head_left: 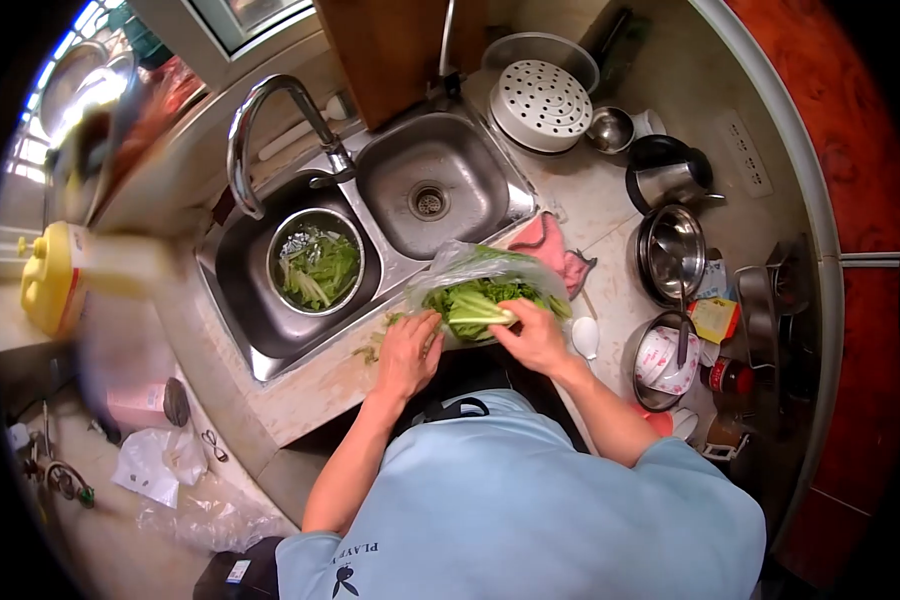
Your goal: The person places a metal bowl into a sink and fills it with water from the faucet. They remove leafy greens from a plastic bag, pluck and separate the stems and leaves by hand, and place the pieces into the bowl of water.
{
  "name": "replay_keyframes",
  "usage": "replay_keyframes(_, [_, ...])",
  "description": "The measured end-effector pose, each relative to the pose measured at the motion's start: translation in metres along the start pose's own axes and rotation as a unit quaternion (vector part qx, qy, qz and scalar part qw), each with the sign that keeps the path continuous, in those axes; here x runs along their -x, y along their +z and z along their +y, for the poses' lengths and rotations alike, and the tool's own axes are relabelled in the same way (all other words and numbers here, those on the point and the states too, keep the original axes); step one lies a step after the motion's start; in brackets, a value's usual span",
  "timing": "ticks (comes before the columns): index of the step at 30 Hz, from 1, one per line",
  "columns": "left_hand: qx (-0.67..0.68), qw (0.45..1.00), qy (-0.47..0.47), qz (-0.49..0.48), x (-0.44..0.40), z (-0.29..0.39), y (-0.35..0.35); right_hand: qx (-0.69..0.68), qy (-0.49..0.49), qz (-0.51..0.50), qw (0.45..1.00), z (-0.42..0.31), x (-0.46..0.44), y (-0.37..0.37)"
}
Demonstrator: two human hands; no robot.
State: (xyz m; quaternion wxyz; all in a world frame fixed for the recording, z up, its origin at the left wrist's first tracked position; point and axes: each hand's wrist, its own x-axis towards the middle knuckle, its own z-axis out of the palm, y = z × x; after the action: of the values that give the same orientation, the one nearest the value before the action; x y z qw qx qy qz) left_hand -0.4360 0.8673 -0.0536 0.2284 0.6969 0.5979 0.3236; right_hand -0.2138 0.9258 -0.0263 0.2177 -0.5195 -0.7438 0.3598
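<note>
My right hand (535, 340) grips the pale stem of a leafy green (475, 310) at the mouth of a clear plastic bag (450, 262). More green leaves fill the bag, which lies at the counter's front edge by the sink. My left hand (408, 350) is beside the bag's left side, thumb apart from the fingers, with nothing visible in it. Small leaf scraps (368, 353) lie just left of it. In the left sink basin (240, 262) stands a metal bowl (361, 262) holding torn green leaves (318, 268).
The faucet (240, 150) arches over the left basin; the right basin (395, 165) has a drain. A pink cloth (545, 245) and a white spoon (585, 338) lie right of the bag. Metal bowls (675, 250) and a white perforated steamer (542, 105) stand farther right. A yellow jug (52, 280) is far left.
</note>
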Motion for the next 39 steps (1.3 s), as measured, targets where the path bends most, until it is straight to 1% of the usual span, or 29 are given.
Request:
replay_keyframes(1, [0.007,1.000,-0.005,0.012,0.001,-0.001,-0.002,-0.034,-0.005,0.023,0.999,-0.004,-0.006,-0.006])
replay_keyframes(2, [0.004,1.000,-0.008,0.017,0.003,-0.002,-0.003,-0.068,0.026,0.020,0.997,-0.011,-0.009,-0.014])
replay_keyframes(4, [0.036,0.998,-0.026,0.036,0.003,0.001,-0.008,-0.056,-0.017,0.030,0.998,-0.025,-0.019,-0.026])
replay_keyframes(5, [0.034,0.998,-0.029,0.039,0.004,0.004,-0.012,-0.056,-0.020,0.027,0.998,-0.035,-0.023,-0.031])
replay_keyframes(7, [0.082,0.988,-0.044,0.120,-0.003,0.023,-0.029,-0.032,-0.045,-0.012,0.998,-0.059,-0.032,-0.038])
replay_keyframes(8, [0.081,0.988,-0.046,0.122,-0.009,0.034,-0.040,-0.033,-0.047,-0.014,0.998,-0.067,-0.037,-0.035])
replay_keyframes(10, [0.131,0.974,-0.018,0.182,-0.023,0.053,-0.058,-0.072,-0.108,-0.063,0.990,-0.087,-0.048,-0.022])
replay_keyframes(11, [0.146,0.971,-0.023,0.186,-0.025,0.051,-0.059,-0.080,-0.137,-0.105,0.982,-0.096,-0.054,-0.018])
replay_keyframes(12, [0.144,0.971,-0.023,0.189,-0.022,0.046,-0.062,-0.080,-0.140,-0.106,0.981,-0.102,-0.062,-0.012])
replay_keyframes(14, [0.116,0.986,-0.094,0.071,-0.011,0.027,-0.072,-0.097,-0.174,-0.147,0.969,-0.112,-0.077,-0.003])
replay_keyframes(15, [0.092,0.985,-0.101,0.102,-0.006,0.022,-0.072,-0.166,-0.131,-0.169,0.963,-0.120,-0.081,0.002])
replay_keyframes(16, [0.093,0.985,-0.101,0.103,-0.003,0.023,-0.076,-0.235,-0.087,-0.191,0.949,-0.129,-0.084,0.009])
replay_keyframes(17, [0.172,0.963,-0.176,0.112,-0.001,0.026,-0.083,-0.229,-0.130,-0.182,0.947,-0.127,-0.087,0.024])
replay_keyframes(18, [0.248,0.928,-0.251,0.120,0.002,0.026,-0.087,-0.254,-0.119,-0.189,0.941,-0.132,-0.087,0.034])
replay_keyframes(19, [0.243,0.929,-0.213,0.183,0.003,0.023,-0.086,-0.270,-0.111,-0.211,0.933,-0.137,-0.088,0.040])
replay_keyframes(20, [0.242,0.928,-0.215,0.186,0.006,0.022,-0.091,-0.284,-0.104,-0.234,0.924,-0.141,-0.090,0.044])
replay_keyframes(21, [0.209,0.935,-0.225,0.178,0.008,0.023,-0.103,-0.284,-0.105,-0.237,0.923,-0.143,-0.094,0.047])
replay_keyframes(23, [0.146,0.948,-0.241,0.149,0.012,0.021,-0.119,-0.246,-0.086,-0.329,0.908,-0.142,-0.100,0.055])
replay_keyframes(27, [0.116,0.952,-0.254,0.128,0.013,0.015,-0.132,-0.240,-0.108,-0.329,0.907,-0.151,-0.108,0.073])
replay_keyframes(29, [0.137,0.949,-0.233,0.165,0.014,0.012,-0.132,-0.255,-0.123,-0.338,0.898,-0.160,-0.112,0.074])
replay_keyframes(30, [0.138,0.948,-0.233,0.166,0.017,0.006,-0.130,-0.254,-0.123,-0.339,0.897,-0.160,-0.113,0.075])
replay_keyframes(32, [0.237,0.924,-0.262,0.144,0.023,-0.008,-0.129,-0.247,-0.136,-0.352,0.892,-0.160,-0.117,0.078])
replay_keyframes(33, [0.239,0.924,-0.263,0.145,0.025,-0.008,-0.131,-0.245,-0.136,-0.354,0.892,-0.160,-0.118,0.078])
replay_keyframes(35, [0.339,0.885,-0.302,0.099,0.026,-0.008,-0.137,-0.225,-0.139,-0.365,0.893,-0.161,-0.121,0.078])
replay_keyframes(36, [0.340,0.885,-0.302,0.101,0.026,-0.009,-0.136,-0.224,-0.140,-0.366,0.892,-0.164,-0.122,0.077])
replay_keyframes(38, [0.338,0.892,-0.230,0.192,0.023,-0.011,-0.133,-0.193,-0.154,-0.374,0.894,-0.170,-0.123,0.073])
replay_keyframes(39, [0.290,0.904,-0.235,0.206,0.019,-0.006,-0.138,-0.193,-0.154,-0.376,0.893,-0.168,-0.123,0.077])
